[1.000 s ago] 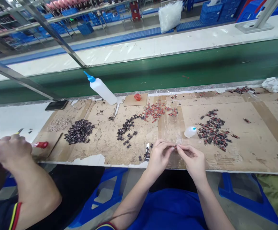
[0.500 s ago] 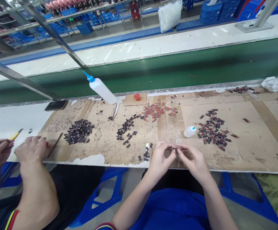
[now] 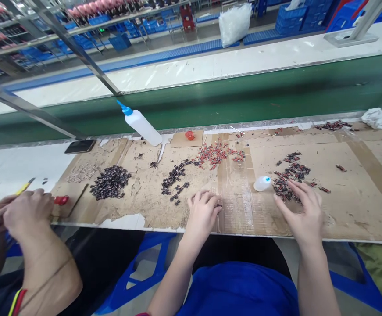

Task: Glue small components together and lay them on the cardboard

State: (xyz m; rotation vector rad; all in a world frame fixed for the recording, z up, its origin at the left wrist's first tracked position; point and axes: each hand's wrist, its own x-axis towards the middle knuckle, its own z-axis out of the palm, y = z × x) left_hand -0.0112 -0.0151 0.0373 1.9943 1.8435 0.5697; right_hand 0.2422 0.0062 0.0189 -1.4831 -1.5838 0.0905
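My left hand [image 3: 204, 210] rests low over the cardboard near the front edge, its fingers curled down over the spot of the small black parts. A tiny dark piece shows at its thumb and fingertips, too small to name. My right hand [image 3: 304, 210] is at the near side of a pile of black-and-red small parts [image 3: 298, 171], thumb and fingers apart. Just left of that pile lies a small white squeeze bottle [image 3: 262, 184] with a blue tip. Loose black parts [image 3: 174, 177] and a heap of small red parts [image 3: 213, 153] lie beyond my left hand.
A co-worker's hands [image 3: 29, 208] work at the left, near a red object [image 3: 61, 200] and a big black heap [image 3: 111, 182]. Further back are a large white bottle [image 3: 143, 127], a red cap [image 3: 189, 135] and a phone [image 3: 80, 146]. A green barrier [image 3: 210, 103] runs behind.
My hands were together around a tiny piece and have come apart. The left moved left over the black parts; the right moved right to the black-and-red pile and opened.
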